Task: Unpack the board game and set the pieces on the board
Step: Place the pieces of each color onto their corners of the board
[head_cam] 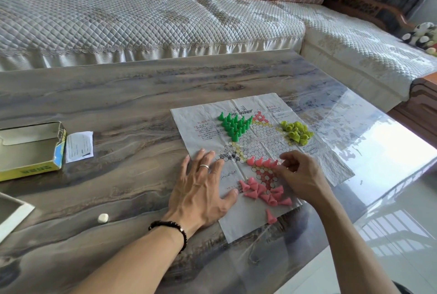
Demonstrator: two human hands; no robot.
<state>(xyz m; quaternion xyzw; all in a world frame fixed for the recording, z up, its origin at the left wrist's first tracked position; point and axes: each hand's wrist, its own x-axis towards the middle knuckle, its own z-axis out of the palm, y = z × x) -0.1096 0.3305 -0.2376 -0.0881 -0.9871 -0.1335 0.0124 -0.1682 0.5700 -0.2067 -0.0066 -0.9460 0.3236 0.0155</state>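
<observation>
Pink pieces [262,161] going up in a row on the pink corner of the paper board [255,151], more lying tipped in a heap [264,193] nearer the table edge. Right hand [300,173], fingers curled, pinches at the row's end; what it holds I can't tell. Left hand [201,189] lies flat, fingers spread, pinning the sheet. Best keep that pressure and seat each cone squarely. Green pieces [234,124] stand set; yellow-green ones [296,131] lie heaped. The box [30,149] lies open, well left.

I can't read any of it: print on the paper board [250,142], the leaflet [79,146] at left and the yellow box [35,168] is all too blurred.
</observation>
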